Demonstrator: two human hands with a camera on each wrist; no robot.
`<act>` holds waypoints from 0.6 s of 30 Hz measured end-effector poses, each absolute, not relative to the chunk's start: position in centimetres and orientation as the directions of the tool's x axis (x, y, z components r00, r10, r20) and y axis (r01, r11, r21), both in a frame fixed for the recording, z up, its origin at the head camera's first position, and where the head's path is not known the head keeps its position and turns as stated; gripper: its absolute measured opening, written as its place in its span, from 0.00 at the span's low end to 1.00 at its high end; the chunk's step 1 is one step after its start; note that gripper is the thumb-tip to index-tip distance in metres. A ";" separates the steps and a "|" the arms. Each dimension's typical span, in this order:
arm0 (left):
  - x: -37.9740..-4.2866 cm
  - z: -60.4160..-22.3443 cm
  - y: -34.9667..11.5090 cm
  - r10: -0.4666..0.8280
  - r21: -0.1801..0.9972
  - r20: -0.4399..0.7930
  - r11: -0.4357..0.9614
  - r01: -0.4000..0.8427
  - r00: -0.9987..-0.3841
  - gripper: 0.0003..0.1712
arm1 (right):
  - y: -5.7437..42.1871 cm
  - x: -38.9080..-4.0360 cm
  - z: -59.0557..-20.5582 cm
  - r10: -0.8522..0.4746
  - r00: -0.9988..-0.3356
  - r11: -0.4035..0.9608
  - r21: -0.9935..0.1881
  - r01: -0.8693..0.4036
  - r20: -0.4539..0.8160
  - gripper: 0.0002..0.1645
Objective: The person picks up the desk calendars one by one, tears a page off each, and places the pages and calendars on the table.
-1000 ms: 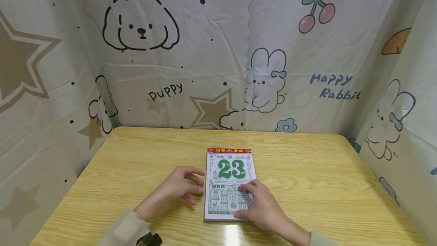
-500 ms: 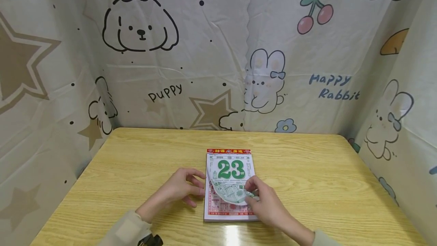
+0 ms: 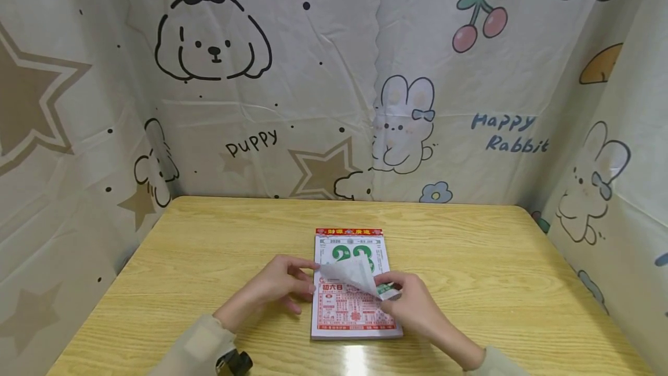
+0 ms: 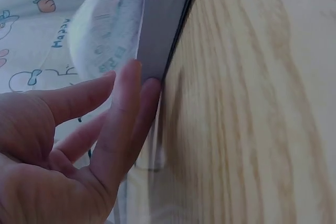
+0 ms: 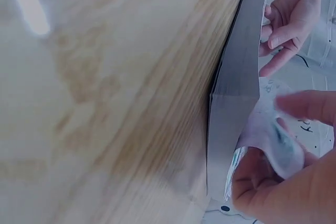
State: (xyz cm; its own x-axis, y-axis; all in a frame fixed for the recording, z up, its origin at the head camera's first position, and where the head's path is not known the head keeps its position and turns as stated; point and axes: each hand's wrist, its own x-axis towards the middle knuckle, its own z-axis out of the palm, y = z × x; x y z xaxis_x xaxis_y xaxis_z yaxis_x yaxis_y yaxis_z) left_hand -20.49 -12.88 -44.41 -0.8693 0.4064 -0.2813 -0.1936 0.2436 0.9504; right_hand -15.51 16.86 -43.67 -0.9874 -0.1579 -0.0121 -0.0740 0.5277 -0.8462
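Bare hands are seen at a paper calendar [image 3: 344, 295], which is laid flat on a wooden table [image 3: 235, 228] in the lower centre of the frame. By the right hand [image 3: 412, 302], right of the lower centre, the top sheet [image 3: 349, 273] is gripped by its lower right part, pinched between thumb and fingers. By the left hand [image 3: 282, 284], its fingers loosely spread and nothing held, the calendar's left edge is touched; in the left wrist view, fingertips are shown against the side of the thick block. The sheet's lower part is lifted and folded back upward, its pale underside turned to view and the bottom of a big green number [image 3: 341, 253] covered. Beneath it, a red-printed page [image 3: 341, 312] is bared across the lower half of the calendar. The work is judged to be partly done: the sheet's bottom is freed from the stack, while its upper part is seen lying flat below the red strip [image 3: 348, 231], where no tear can be made out. Left undone, as far as is shown, is the uncovering of the red page's upper half. In the right wrist view, the sheet is seen bent among the fingers, beside the block's grey edge.
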 end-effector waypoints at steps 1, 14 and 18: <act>-20.5 -44.5 -12.8 0.409 0.949 -0.281 0.251 -0.189 -0.868 0.32 | 16.9 -15.6 -43.6 -0.151 -0.989 0.535 -0.841 -0.078 -0.005 0.22; -20.7 -45.5 -12.2 0.339 0.934 -0.303 0.289 -0.208 -0.891 0.35 | 17.1 -16.9 -43.6 -0.015 -0.997 0.572 -0.817 -0.072 0.077 0.06; -20.7 -45.5 -12.1 0.328 0.934 -0.304 0.286 -0.213 -0.894 0.35 | 17.4 -16.9 -43.3 0.021 -0.998 0.529 -0.848 -0.036 0.056 0.09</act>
